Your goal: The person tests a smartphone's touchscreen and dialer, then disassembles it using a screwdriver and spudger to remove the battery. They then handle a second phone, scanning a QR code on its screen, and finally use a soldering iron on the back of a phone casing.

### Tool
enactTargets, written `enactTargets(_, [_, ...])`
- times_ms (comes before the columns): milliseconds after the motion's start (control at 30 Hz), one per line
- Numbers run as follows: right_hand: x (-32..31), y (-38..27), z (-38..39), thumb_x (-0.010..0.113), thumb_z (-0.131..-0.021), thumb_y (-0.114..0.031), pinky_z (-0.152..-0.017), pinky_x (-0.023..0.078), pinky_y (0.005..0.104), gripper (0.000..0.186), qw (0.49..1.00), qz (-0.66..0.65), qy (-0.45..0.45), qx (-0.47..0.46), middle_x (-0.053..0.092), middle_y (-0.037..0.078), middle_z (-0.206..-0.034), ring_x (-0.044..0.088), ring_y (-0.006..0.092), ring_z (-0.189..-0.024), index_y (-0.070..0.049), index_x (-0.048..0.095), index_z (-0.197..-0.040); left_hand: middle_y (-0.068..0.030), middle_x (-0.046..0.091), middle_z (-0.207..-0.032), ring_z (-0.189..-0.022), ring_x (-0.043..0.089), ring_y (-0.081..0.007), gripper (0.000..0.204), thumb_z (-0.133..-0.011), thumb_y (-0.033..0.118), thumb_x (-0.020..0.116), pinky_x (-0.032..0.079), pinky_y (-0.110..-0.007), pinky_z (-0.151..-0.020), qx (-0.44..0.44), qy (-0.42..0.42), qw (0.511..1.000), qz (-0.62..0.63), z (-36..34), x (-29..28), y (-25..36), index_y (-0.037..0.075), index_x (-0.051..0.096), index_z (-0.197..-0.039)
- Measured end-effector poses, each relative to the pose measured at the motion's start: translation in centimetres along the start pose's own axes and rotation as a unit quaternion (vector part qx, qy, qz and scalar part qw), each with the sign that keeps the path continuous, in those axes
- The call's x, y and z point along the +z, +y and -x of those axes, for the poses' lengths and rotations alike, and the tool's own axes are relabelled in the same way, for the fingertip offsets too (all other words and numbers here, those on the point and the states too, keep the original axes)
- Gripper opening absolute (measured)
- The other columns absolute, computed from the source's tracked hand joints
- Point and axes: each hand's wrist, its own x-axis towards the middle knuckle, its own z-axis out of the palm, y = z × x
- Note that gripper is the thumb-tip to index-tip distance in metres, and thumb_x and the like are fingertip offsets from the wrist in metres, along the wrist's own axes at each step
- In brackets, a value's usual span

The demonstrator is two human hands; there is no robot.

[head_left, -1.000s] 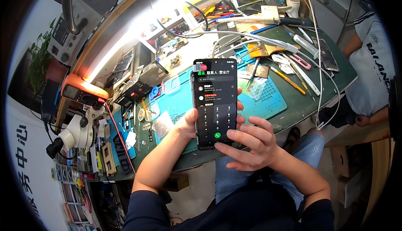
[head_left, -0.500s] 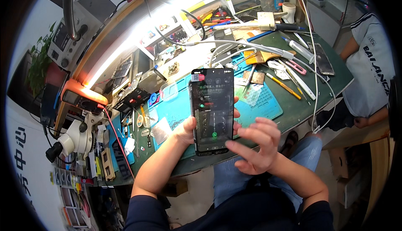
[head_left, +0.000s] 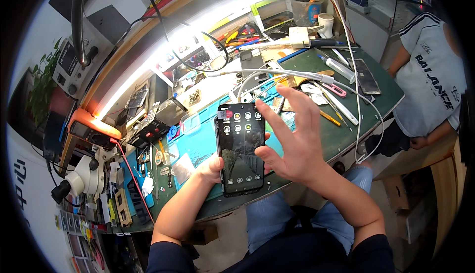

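A black smartphone (head_left: 241, 149) is held upright over the near edge of the bench, its lit screen showing rows of app icons. A small sticker marks its top left corner. My left hand (head_left: 212, 170) grips it from below and the left, thumb along the side, with fingertips showing at the right edge. My right hand (head_left: 297, 134) hovers at the phone's right side, fingers spread, the index finger near the top right corner of the screen. Whether that fingertip touches the glass I cannot tell. Beneath the phone lies a blue repair mat (head_left: 200, 142).
Thick white cables (head_left: 297, 75) loop across the bench behind the phone. Tweezers, a yellow pen (head_left: 330, 118) and a syringe (head_left: 339, 69) lie at the right. An orange multimeter (head_left: 91, 127) and a white microscope (head_left: 84, 179) stand left. Another person (head_left: 428, 75) is beyond the bench's right end.
The screen has switched from a dial pad with a call list to app icons. My right hand has risen from the phone's lower right to its upper right. The left still holds it.
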Motion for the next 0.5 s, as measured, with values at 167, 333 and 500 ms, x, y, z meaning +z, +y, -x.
enactTargets(167, [0.1,-0.5,1.9,0.048,-0.097,-0.062,-0.108,0.034,0.0499,0.062,0.999,-0.040,-0.005,-0.027,0.050,0.020,-0.139,0.044,0.0381,-0.126,-0.010,0.071,-0.124,-0.0178,0.034,-0.158,-0.136,0.050,-0.0321,0.123,-0.065,0.049,0.092,0.045,-0.049,-0.112,-0.027,-0.006,1.000,0.004,0.4,-1.0,0.0,0.002,0.024,-0.157])
enactTargets(333, [-0.4,-0.8,4.3,0.055,-0.097,-0.053,-0.101,0.044,0.0463,0.046,0.988,-0.114,0.010,-0.100,0.058,0.010,-0.132,0.050,0.0293,-0.119,-0.014,0.073,-0.114,-0.0178,0.034,-0.158,-0.136,0.050,-0.0320,0.126,-0.064,0.053,0.091,0.046,-0.046,-0.111,-0.013,-0.002,1.000,-0.014,0.2,-0.5,0.1,0.001,0.024,-0.157])
enactTargets(500, [-0.4,-0.9,4.6,0.056,-0.098,-0.047,-0.098,0.046,0.0452,0.040,0.988,-0.127,0.008,-0.086,0.059,0.008,-0.128,0.052,0.0273,-0.116,-0.013,0.073,-0.112,-0.0168,0.033,-0.158,-0.136,0.050,-0.0311,0.129,-0.063,0.056,0.091,0.046,-0.046,-0.111,-0.006,-0.003,0.999,-0.037,-0.1,-0.5,0.2,0.001,0.022,-0.158])
